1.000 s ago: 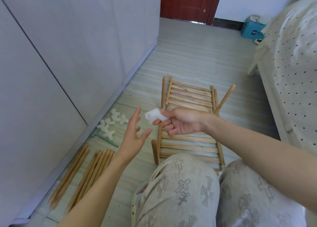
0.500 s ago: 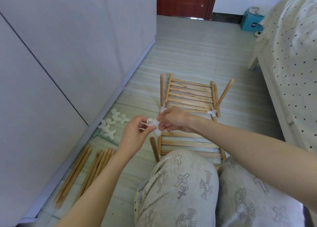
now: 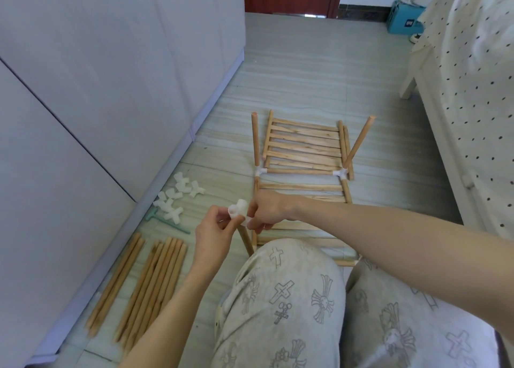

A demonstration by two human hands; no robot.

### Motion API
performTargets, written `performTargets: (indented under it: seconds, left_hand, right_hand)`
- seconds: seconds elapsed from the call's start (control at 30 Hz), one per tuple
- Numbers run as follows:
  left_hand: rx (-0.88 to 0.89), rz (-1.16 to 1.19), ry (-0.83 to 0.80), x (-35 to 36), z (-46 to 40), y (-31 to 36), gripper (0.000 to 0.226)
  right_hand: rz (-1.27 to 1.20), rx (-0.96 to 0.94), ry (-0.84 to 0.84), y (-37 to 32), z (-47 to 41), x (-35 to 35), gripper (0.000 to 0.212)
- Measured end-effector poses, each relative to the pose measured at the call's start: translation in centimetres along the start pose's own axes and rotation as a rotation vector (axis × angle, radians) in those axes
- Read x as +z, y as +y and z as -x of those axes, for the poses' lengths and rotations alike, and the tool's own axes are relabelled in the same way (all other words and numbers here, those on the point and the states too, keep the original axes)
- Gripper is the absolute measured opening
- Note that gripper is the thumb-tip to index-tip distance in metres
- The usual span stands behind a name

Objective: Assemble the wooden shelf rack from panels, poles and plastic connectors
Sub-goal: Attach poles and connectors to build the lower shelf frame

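Hands meet above the floor over the near end of the slatted wooden panel [image 3: 303, 145]: the left hand [image 3: 214, 232] and the right hand [image 3: 267, 210] both pinch one white plastic connector [image 3: 238, 209] between them, atop an upright pole [image 3: 246, 239]. The connector is a stubby, translucent white piece with round open sockets; loose connectors [image 3: 178, 198] and spare poles [image 3: 150, 284] lie well to the left.

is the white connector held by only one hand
No, both the left hand and right hand pinch the white connector.
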State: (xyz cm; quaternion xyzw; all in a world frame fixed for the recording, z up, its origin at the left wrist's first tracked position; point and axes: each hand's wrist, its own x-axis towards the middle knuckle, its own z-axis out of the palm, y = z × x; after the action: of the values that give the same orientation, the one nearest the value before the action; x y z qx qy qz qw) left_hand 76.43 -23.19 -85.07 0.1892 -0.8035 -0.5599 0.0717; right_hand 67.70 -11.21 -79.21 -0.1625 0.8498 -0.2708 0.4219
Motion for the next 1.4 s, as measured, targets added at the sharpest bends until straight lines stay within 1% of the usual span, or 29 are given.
performTargets:
  seconds: [0.1,0.2,0.3,0.37,0.47,0.53,0.6,0.73,0.77,0.87,0.9,1.03,1.17,1.3,1.4]
  left_hand:
    - [-0.022,0.063,-0.06,-0.3,0.2,0.0,0.007]
    - [-0.121,0.139,-0.073,-0.2,0.0,0.4,0.018]
    - [-0.268,0.333,-0.091,-0.2,-0.3,0.8,0.026]
    - [-0.339,0.455,-0.116,-0.4,-0.3,0.9,0.025]
    - [-0.39,0.561,-0.144,-0.7,-0.3,0.7,0.022]
    - [-0.41,0.592,-0.158,-0.8,-0.4,0.5,0.029]
    - [-0.422,0.607,-0.162,-0.9,-0.3,0.4,0.03]
    - [-0.433,0.638,-0.149,-0.8,-0.2,0.4,0.016]
    - [-0.438,0.642,-0.147,-0.8,-0.2,0.4,0.017]
    - [-0.448,0.622,-0.153,-0.7,-0.4,0.4,0.033]
    - [-0.445,0.602,-0.155,-0.6,-0.5,0.4,0.034]
    - [-0.435,0.563,-0.143,-0.5,-0.5,0.1,0.022]
    - [-0.476,0.565,-0.161,-0.6,-1.0,-0.2,0.019]
    - [-0.479,0.536,-0.237,-0.1,-1.5,0.0,0.021]
    - [-0.482,0.53,-0.251,0.2,-1.6,-0.2,0.019]
  right_hand:
    - [0.039,-0.023,0.025,0.7,-0.1,-0.4,0.021]
    - [0.018,-0.034,0.048,1.3,-0.2,-0.8,0.024]
    - [-0.034,-0.047,0.042,1.4,-0.2,-0.8,0.023]
    - [-0.028,-0.052,0.037,1.3,-0.3,-0.7,0.023]
    - [-0.026,-0.048,0.025,1.1,-0.4,-0.6,0.023]
    - [-0.029,-0.047,0.009,1.0,-0.3,-0.6,0.024]
    - [-0.027,-0.045,0.0,0.9,-0.3,-0.6,0.024]
    - [-0.01,-0.046,-0.007,0.8,-0.2,-0.5,0.023]
    - [-0.005,-0.045,-0.009,0.8,-0.2,-0.5,0.023]
    - [0.012,-0.031,-0.016,0.8,-0.3,-0.4,0.024]
    - [0.018,-0.026,-0.017,0.8,-0.3,-0.4,0.023]
    - [0.025,-0.018,-0.013,0.6,-0.5,-0.4,0.023]
    - [0.094,-0.015,0.002,0.4,-0.7,-0.1,0.025]
    - [0.235,-0.068,0.048,0.5,-0.6,0.6,0.019]
    - [0.306,-0.106,0.093,1.0,-0.7,1.1,0.031]
